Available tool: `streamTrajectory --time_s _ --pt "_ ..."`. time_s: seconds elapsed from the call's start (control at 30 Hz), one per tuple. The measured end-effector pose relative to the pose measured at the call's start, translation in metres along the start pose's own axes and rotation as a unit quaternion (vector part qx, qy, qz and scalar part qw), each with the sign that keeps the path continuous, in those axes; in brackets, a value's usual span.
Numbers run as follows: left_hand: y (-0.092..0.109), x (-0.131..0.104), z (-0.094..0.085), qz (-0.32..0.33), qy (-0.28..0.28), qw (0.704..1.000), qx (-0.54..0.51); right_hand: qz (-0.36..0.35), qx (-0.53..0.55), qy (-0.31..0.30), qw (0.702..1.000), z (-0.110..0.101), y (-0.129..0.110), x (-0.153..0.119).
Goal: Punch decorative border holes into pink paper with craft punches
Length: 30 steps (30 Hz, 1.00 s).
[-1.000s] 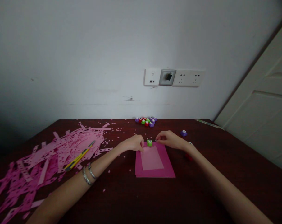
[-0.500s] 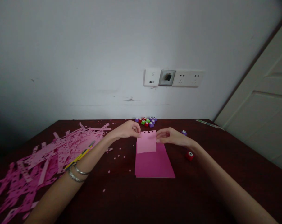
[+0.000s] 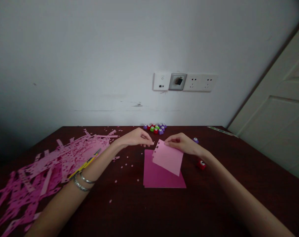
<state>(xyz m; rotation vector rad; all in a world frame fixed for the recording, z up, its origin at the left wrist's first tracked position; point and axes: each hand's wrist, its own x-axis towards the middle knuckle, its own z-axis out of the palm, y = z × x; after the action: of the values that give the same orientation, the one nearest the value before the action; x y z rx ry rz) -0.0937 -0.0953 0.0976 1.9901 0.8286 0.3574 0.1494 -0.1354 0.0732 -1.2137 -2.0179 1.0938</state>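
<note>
A square of light pink paper is tilted, with a row of punched holes along its left edge. My right hand pinches it by the upper edge, thumb in front. My left hand hovers just left of the paper's top corner, fingers loosely bent and holding nothing; a small gap parts them from the sheet. Beneath lies a stack of darker pink paper on the dark table, partly covered by the light square.
Cut pink paper strips heap up at the left, with a yellow cutter beside my left forearm. Several coloured craft punches cluster by the wall. A red punch and a purple one sit near my right arm.
The light pink square has turned so its punched edge, formerly on top, faces left. My left hand has let go of it; my right hand keeps hold.
</note>
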Motion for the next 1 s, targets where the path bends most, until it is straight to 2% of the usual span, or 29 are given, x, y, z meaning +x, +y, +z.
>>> streamTrajectory --time_s 0.1,0.33,0.57,0.7,0.8,1.0 --pt "-0.005 0.006 0.009 -0.006 0.012 1.0 0.006 -0.016 -0.029 -0.039 0.999 0.006 -0.003 -0.001" --pt "-0.02 0.016 0.028 -0.045 -0.033 0.998 0.008 -0.012 -0.064 -0.07 0.995 0.015 -0.005 -0.001" --pt "-0.028 0.019 0.039 -0.097 -0.05 0.993 0.044 0.036 -0.113 -0.098 0.988 0.006 0.01 -0.001" --pt "-0.028 0.02 0.046 -0.09 -0.057 0.993 0.05 0.017 -0.146 -0.105 0.984 0.006 0.023 0.001" --pt "-0.03 0.021 0.049 -0.089 -0.055 0.994 0.045 0.007 -0.169 -0.11 0.979 0.007 0.029 0.004" --pt "-0.034 0.023 0.046 -0.098 -0.048 0.993 0.033 0.03 -0.181 -0.113 0.977 0.006 0.035 0.005"
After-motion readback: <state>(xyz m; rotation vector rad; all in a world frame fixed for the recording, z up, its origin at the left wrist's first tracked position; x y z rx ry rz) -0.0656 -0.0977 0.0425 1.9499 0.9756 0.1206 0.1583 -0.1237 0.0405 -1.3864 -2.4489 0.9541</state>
